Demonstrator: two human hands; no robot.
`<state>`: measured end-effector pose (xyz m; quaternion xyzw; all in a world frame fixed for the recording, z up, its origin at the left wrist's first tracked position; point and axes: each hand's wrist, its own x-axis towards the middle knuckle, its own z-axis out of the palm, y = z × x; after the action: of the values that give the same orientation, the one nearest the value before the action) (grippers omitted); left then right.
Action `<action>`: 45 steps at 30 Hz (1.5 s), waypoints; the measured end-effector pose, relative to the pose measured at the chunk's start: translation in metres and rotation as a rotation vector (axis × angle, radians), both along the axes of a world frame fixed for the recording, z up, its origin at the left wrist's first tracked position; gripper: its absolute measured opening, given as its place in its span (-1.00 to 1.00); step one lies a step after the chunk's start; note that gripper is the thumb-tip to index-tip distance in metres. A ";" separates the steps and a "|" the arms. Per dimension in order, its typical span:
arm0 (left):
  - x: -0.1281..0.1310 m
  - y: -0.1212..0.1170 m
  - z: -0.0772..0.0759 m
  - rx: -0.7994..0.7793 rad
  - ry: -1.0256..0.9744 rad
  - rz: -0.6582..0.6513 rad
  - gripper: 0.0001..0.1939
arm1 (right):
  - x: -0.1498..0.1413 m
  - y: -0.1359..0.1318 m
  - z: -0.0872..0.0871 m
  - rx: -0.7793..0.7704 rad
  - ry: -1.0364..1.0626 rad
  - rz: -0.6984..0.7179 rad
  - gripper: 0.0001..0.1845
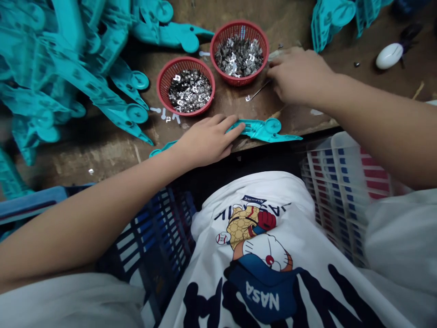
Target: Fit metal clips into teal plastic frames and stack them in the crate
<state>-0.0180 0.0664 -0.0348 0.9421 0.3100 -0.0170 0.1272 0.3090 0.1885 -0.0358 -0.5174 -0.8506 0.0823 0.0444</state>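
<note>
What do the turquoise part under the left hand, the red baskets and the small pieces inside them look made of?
Turquoise part: probably moulded plastic, slightly glossy; uniform colour, formed ribs.
Red baskets: likely plastic, satin; evenly coloured slotted walls.
Small pieces: apparently metal, shiny silver; bright glints, exact metal unclear.

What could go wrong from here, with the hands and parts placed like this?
The turquoise part under the left hand lies along the table's front edge, so it might slip off if pushed forward or released carelessly.
The right hand is right beside the farther red basket and could bump it, spilling metal pieces.
The small clip at the thin rod's tip might drop.
</note>
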 end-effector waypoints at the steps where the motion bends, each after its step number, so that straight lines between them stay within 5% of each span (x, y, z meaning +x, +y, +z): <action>1: 0.000 0.000 -0.001 0.000 -0.007 0.015 -0.28 | -0.003 -0.001 -0.004 0.006 -0.088 0.010 -0.81; 4: -0.003 0.000 -0.007 -0.029 -0.081 0.088 -0.33 | -0.019 -0.008 0.001 -0.037 -0.350 -0.005 -0.86; 6: -0.006 0.001 -0.016 -0.062 -0.134 0.168 -0.39 | -0.028 -0.016 0.017 -0.085 -0.346 -0.035 -0.97; 11: -0.009 0.001 -0.033 -0.071 -0.259 0.324 -0.31 | -0.039 -0.048 0.055 -0.249 -0.164 0.097 -0.85; 23: -0.009 0.010 -0.034 -0.148 -0.202 0.097 -0.14 | -0.062 -0.081 0.071 -0.329 -0.372 0.205 -0.62; 29: -0.004 0.017 -0.033 -0.144 -0.164 0.087 -0.15 | -0.071 -0.091 0.074 -0.304 -0.441 0.241 -0.52; 34: 0.000 0.012 -0.030 -0.148 -0.185 0.173 -0.21 | -0.060 -0.081 0.060 -0.311 -0.324 0.196 -0.75; 38: -0.001 0.008 -0.033 -0.144 -0.232 0.268 -0.02 | -0.036 -0.059 0.058 -0.278 -0.113 0.093 -0.84; 41: -0.001 0.007 -0.032 -0.138 -0.228 0.222 -0.07 | -0.029 -0.054 0.064 -0.269 0.100 0.018 -0.76; 45: 0.002 0.008 -0.027 -0.137 -0.176 0.162 -0.21 | -0.039 -0.067 0.070 -0.305 0.297 0.049 -0.91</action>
<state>-0.0164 0.0743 -0.0622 0.9009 0.3708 0.0548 0.2189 0.2703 0.1216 0.0345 -0.4796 -0.8248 0.2864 0.0882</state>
